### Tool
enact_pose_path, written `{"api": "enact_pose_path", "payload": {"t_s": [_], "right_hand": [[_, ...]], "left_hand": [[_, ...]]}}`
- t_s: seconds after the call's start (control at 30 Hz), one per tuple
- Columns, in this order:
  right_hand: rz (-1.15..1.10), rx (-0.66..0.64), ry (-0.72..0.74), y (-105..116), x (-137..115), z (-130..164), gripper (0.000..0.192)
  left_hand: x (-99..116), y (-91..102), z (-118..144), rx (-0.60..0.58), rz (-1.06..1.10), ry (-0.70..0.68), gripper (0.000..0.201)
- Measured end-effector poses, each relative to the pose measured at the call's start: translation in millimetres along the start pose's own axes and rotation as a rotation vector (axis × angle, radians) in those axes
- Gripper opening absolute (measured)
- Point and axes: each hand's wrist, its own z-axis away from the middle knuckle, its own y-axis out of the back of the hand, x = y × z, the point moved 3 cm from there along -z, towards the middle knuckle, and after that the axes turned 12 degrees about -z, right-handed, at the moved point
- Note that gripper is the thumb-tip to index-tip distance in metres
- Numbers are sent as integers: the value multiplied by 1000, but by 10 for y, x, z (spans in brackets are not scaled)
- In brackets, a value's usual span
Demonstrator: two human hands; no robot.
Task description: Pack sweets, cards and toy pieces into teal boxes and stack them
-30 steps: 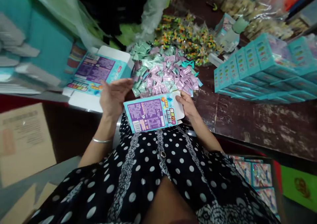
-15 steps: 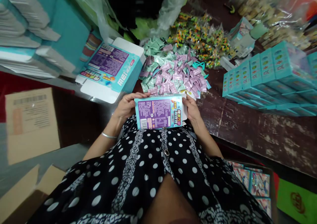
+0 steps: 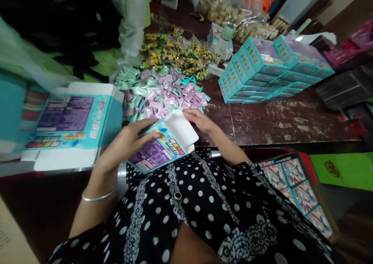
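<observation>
One grip is closed: beside the bench (image 3: 279, 120), the left hand (image 3: 124, 141) clasps the carton (image 3: 155, 154), newly turned so its white flap (image 3: 188, 131) shows more fully, leaving that end accessible to the right hand (image 3: 201, 121), which touches it, pinching or loose I cannot tell.

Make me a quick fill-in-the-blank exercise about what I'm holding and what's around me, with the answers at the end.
1. The left hand holds the printed box, while the right hand is at the white ____ on its end.
2. The silver bangle circles the ____ forearm.
3. The stacked boxes stand to the ____ of the sachet pile.
4. The dark clothing is patterned with white ____.

Missing words: flap; left; right; dots.
</observation>
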Motion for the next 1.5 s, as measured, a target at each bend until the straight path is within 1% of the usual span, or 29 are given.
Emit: {"api": "enact_pose_path", "payload": {"t_s": [0.03, 0.07, 0.1, 0.13, 0.17, 0.2, 0.23, 0.27, 0.3, 0.33, 0.37, 0.43, 0.5, 0.57, 0.6, 0.63, 0.67, 0.73, 0.8, 0.9, 1.03, 1.17, 1.23, 1.27, 1.3, 1.37, 1.43, 1.47, 1.5], "right_hand": [[36, 11, 7, 140, -36, -60, 66], [91, 70, 25, 337, -82, -132, 66], [171, 165, 43, 576, -137, -211, 62], [286, 318, 72, 844, -208, -287, 53], [446, 480, 88, 1106, -289, -352, 39], [635, 589, 62, 1331, -364, -414, 26], [814, 666, 10, 1512, -430, -466, 17], [971, 698, -63, 1641, -479, -508, 14], [1086, 696, -139, 1716, -508, -539, 15], [1153, 671, -189, 1738, -519, -553, 15], [1171, 629, -201, 1710, -512, -554, 14], [1106, 488, -123, 1527, -444, -513, 9], [992, 290, -17, 1245, -318, -414, 11], [983, 136, 18, 961, -165, -268, 13], [1035, 100, 12, 840, -91, -189, 13], [1108, 90, 0, 737, -24, -111, 19], [1186, 97, -14, 653, 33, -41, 30], [1294, 115, -41, 532, 121, 69, 48], [1327, 120, -52, 467, 172, 130, 51], [1309, 127, -69, 465, 178, 156, 44], [1239, 118, -102, 556, 102, 163, 39], [1132, 71, -74, 661, 38, 179, 20], [1081, 36, -50, 702, 27, 180, 8], [1064, 35, -44, 723, 17, 179, 8], [1052, 60, -34, 744, -6, 178, 10], [1031, 194, 21, 792, -111, 177, 14], [984, 383, 140, 838, -290, 180, 15], [950, 455, 205, 856, -389, 179, 15], [917, 498, 259, 872, -481, 171, 15]], "left_hand": [[5, 4, -35, 19, 11, 21, 62], [-13, 22, -56, 58, 1, 61, 66], [-49, 49, -62, 104, -22, 110, 70], [-94, 75, -59, 142, -44, 158, 74], [-141, 93, -49, 165, -61, 198, 77], [-186, 102, -35, 177, -76, 231, 79], [-227, 101, -18, 180, -94, 261, 80], [-260, 94, 3, 180, -120, 288, 81], [-285, 83, 27, 180, -152, 313, 81], [-299, 74, 55, 182, -185, 335, 81], [-303, 69, 87, 183, -212, 352, 80], [-276, 83, 156, 202, -240, 370, 77], [-214, 138, 221, 244, -242, 369, 70], [-142, 217, 266, 303, -264, 366, 61], [-112, 254, 278, 333, -275, 363, 58], [-90, 283, 284, 358, -281, 361, 56], [-77, 302, 285, 381, -282, 358, 56], [-78, 310, 280, 407, -256, 352, 58], [-98, 288, 276, 398, -226, 347, 58], [-109, 262, 291, 377, -210, 342, 56], [-83, 291, 342, 395, -218, 361, 51], [-79, 320, 381, 392, -203, 359, 55], [-85, 328, 389, 400, -187, 350, 53], [-89, 329, 389, 401, -177, 348, 51], [-95, 329, 387, 398, -168, 348, 50], [-112, 323, 375, 378, -160, 348, 50], [-139, 312, 357, 347, -158, 345, 54], [-155, 304, 348, 331, -152, 342, 57], [-171, 297, 340, 317, -144, 340, 60]]}}
